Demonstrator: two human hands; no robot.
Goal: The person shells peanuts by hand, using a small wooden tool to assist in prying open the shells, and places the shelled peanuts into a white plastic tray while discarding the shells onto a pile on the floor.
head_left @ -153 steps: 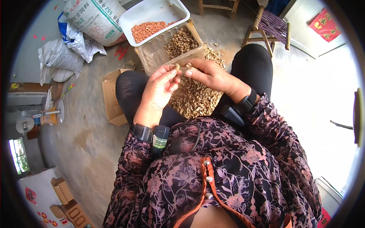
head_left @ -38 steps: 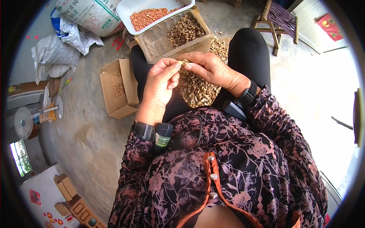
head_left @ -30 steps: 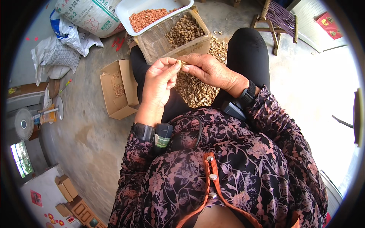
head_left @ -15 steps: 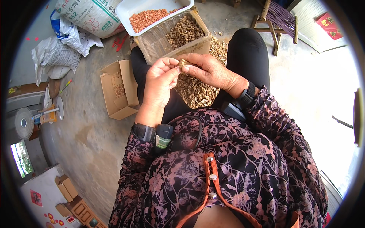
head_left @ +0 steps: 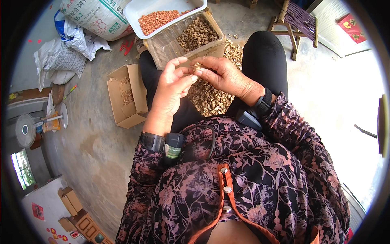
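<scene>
Between the thumb and fingers of my right hand (head_left: 221,73) is a pale brown peanut in its shell (head_left: 197,66), partly hidden by the fingertips. My left hand (head_left: 172,87) is beside it, its fingers loosely spread, thumb and forefinger apart and close to the peanut. I see nothing held in it. Below both hands a heap of broken peanut shells (head_left: 211,99) lies on the floor between my legs. Beyond the hands stands a clear plastic box (head_left: 162,51) with unshelled peanuts (head_left: 197,34) in its right part. Behind it, a white tub (head_left: 132,12) contains reddish shelled peanut kernels (head_left: 156,22).
An open cardboard box (head_left: 115,101) with some reddish bits inside stands left of my leg. Sacks (head_left: 97,18) and crumpled white bags (head_left: 61,57) lie at the far left. A folding stool (head_left: 294,24) is at the far right, a fan (head_left: 26,131) at the left.
My left fingers have loosened and drawn slightly away from the peanut, spreading apart. The right hand keeps its pinch in nearly the same place.
</scene>
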